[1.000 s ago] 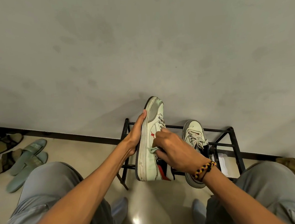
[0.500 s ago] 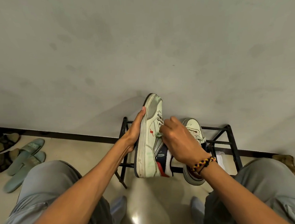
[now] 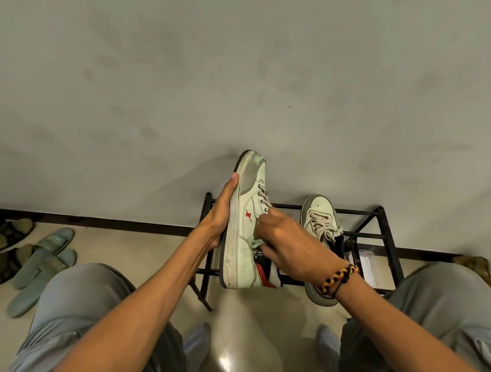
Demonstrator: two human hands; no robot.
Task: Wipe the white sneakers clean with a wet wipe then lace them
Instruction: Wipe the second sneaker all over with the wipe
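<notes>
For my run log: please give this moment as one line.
step: wiping | left hand: holds sneaker | right hand: rubs wipe on its side | second sneaker: on rack

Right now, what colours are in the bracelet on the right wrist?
The bracelet is braided in yellow, black and red, clearest in the head view.

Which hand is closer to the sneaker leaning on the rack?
Right. The right hand wipes the held sneaker just beside the rack sneaker. The left hand grips the held sneaker's sole on its far side.
</notes>
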